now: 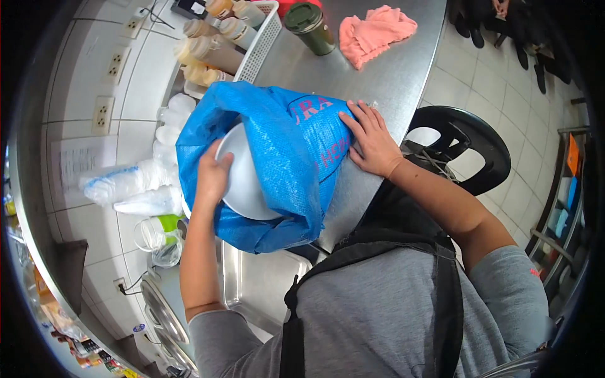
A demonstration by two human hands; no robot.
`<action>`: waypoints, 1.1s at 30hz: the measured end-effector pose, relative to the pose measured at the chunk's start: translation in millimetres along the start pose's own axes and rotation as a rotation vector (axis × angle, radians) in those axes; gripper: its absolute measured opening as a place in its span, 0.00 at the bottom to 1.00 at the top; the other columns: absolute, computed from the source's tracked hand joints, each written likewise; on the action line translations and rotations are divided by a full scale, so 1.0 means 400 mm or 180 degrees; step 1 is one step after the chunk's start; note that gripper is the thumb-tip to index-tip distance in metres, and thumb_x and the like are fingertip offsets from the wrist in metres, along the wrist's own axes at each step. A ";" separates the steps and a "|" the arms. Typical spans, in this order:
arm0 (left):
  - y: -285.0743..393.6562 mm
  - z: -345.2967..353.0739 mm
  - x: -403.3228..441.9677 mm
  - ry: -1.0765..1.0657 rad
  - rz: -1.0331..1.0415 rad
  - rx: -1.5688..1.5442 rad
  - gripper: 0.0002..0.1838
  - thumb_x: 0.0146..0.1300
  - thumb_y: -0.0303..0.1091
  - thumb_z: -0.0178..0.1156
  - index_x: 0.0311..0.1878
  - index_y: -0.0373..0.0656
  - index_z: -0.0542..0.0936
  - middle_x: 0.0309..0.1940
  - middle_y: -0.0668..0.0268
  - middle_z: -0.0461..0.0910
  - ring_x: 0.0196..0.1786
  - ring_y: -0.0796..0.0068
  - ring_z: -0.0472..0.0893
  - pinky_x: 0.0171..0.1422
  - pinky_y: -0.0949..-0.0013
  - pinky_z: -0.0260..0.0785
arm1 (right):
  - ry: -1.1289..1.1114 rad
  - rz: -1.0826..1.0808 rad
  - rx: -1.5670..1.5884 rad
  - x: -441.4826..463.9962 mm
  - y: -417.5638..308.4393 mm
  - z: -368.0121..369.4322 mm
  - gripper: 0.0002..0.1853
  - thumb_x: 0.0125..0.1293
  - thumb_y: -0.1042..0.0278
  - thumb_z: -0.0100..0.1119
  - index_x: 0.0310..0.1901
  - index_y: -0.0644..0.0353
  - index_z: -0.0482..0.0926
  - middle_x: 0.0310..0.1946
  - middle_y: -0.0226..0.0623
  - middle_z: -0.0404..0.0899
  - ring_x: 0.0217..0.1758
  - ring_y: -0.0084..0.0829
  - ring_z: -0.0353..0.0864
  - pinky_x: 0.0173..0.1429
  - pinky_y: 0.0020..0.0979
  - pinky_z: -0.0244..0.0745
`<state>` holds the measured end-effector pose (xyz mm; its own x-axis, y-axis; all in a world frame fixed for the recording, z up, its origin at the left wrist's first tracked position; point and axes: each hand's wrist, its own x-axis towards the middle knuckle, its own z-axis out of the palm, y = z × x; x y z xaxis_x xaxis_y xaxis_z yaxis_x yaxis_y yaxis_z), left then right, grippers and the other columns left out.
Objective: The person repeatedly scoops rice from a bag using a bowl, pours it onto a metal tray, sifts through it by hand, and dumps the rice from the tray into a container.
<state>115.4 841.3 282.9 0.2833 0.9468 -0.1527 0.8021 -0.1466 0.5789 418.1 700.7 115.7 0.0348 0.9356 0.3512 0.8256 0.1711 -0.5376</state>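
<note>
Left hand [212, 175] clamping the bowl [242, 179]; right hand [376, 142] bracing the bag [293, 132].
The left hand is gripping the white bowl at its edge, the thumb lying on the visible face and the other fingers being mostly hidden; the right hand is pressing against the bag's printed side, palm down, fingers extended and slightly apart. The bowl is sitting partly inside the blue bag's mouth, the rolled rim covering its right part. The bag is standing over the metal table [353, 195], its near end overlapping the sink [255, 274] in view. Beyond the bag, a white basket [265, 38] is standing beside several bottles [217, 53]; a green cup [310, 31] and a pink cloth [377, 34] are occupying the table's far part. A black stool [495, 151] is standing beside the table, on the right.
</note>
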 end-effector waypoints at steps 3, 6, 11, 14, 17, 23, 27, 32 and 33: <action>0.086 -0.034 -0.022 0.0730 0.1216 0.1010 0.24 0.63 0.19 0.54 0.63 0.43 0.76 0.49 0.46 0.82 0.52 0.48 0.82 0.57 0.60 0.74 | 0.0009 -0.0010 0.0012 -0.003 0.001 0.005 0.42 0.55 0.64 0.62 0.73 0.53 0.58 0.75 0.50 0.53 0.78 0.55 0.52 0.79 0.55 0.48; 0.087 -0.022 -0.022 0.1348 0.1918 0.1572 0.31 0.57 0.13 0.53 0.65 0.47 0.75 0.50 0.48 0.82 0.53 0.48 0.82 0.57 0.57 0.75 | 0.0003 -0.0036 0.0017 0.000 0.001 0.005 0.42 0.55 0.65 0.62 0.73 0.53 0.59 0.76 0.50 0.53 0.78 0.55 0.52 0.79 0.55 0.48; 0.028 0.049 -0.007 0.1320 0.1862 0.1746 0.28 0.60 0.22 0.57 0.65 0.48 0.75 0.51 0.49 0.81 0.53 0.47 0.82 0.57 0.55 0.74 | -0.0031 -0.0026 0.0016 -0.001 0.003 0.004 0.42 0.55 0.64 0.62 0.74 0.53 0.58 0.76 0.50 0.52 0.78 0.55 0.51 0.79 0.55 0.47; 0.031 0.077 0.006 0.1342 0.1049 0.1053 0.21 0.68 0.32 0.58 0.65 0.46 0.74 0.51 0.47 0.81 0.52 0.45 0.82 0.55 0.56 0.74 | -0.0059 -0.0045 0.0016 -0.001 0.004 0.004 0.43 0.55 0.63 0.61 0.74 0.53 0.58 0.77 0.50 0.50 0.79 0.55 0.50 0.80 0.56 0.45; -0.003 0.056 0.032 0.1316 0.0549 0.0505 0.22 0.74 0.46 0.55 0.62 0.40 0.76 0.48 0.49 0.83 0.48 0.58 0.83 0.54 0.61 0.73 | -0.0127 -0.0170 0.0021 -0.001 -0.001 -0.009 0.45 0.55 0.61 0.62 0.76 0.51 0.56 0.78 0.49 0.48 0.80 0.54 0.47 0.80 0.57 0.42; -0.186 0.119 0.069 0.0650 -0.0227 -0.1700 0.26 0.75 0.46 0.53 0.59 0.29 0.76 0.48 0.56 0.83 0.47 0.68 0.82 0.54 0.64 0.75 | -0.0419 -0.0339 0.0017 -0.003 -0.001 -0.014 0.50 0.54 0.56 0.65 0.78 0.43 0.51 0.80 0.46 0.43 0.82 0.53 0.41 0.80 0.61 0.39; -0.176 0.182 0.026 0.0604 -0.0212 -0.3139 0.18 0.72 0.32 0.52 0.58 0.30 0.77 0.47 0.54 0.83 0.45 0.66 0.84 0.49 0.65 0.79 | -0.0433 -0.0318 0.0017 -0.002 -0.003 -0.009 0.52 0.53 0.53 0.67 0.78 0.42 0.50 0.80 0.46 0.43 0.82 0.54 0.40 0.80 0.61 0.37; -0.103 0.145 -0.026 0.0875 -0.0870 -0.2928 0.26 0.76 0.46 0.50 0.64 0.33 0.72 0.53 0.52 0.81 0.50 0.59 0.83 0.55 0.59 0.77 | -0.0489 -0.0382 -0.0053 0.005 -0.003 -0.012 0.52 0.52 0.52 0.68 0.78 0.44 0.52 0.80 0.48 0.42 0.82 0.55 0.39 0.80 0.61 0.36; -0.053 0.132 -0.045 0.1016 -0.1223 -0.2940 0.28 0.77 0.49 0.49 0.65 0.33 0.71 0.55 0.52 0.80 0.52 0.58 0.83 0.58 0.57 0.77 | -0.0493 -0.0392 -0.0067 0.005 -0.003 -0.014 0.51 0.52 0.51 0.68 0.78 0.44 0.53 0.80 0.48 0.42 0.82 0.54 0.40 0.80 0.60 0.36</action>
<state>121.2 812.2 231.1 -0.1648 0.9346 -0.3153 0.0576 0.3283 0.9428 420.3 700.6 121.1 -0.1529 0.9446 0.2903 0.8299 0.2822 -0.4813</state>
